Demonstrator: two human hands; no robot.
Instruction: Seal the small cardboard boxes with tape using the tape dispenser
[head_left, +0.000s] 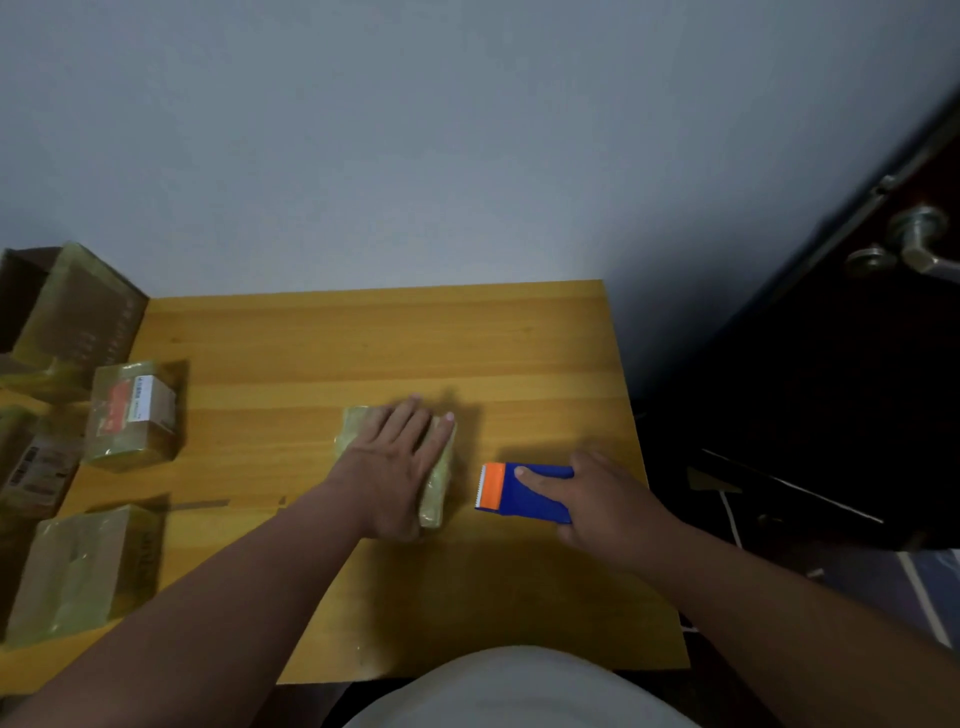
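Left hand (395, 462) is flat on the box (436, 493) mid-table, fingers straight, pinning it down, which is what you want. Right hand (608, 504) is wrapped around the blue dispenser (524, 493), which sits just right of the box with its orange toothed end facing it. My take: keep that palm pressing so the box can't slide, start the tape over the near edge, pull straight along the seam, then tilt onto the teeth to cut. More boxes (132, 415) wait at the table's (363, 343) left edge.

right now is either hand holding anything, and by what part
The right hand grips the blue tape dispenser by its rear end, index finger along its top. The left hand lies flat on the small box, holding nothing.
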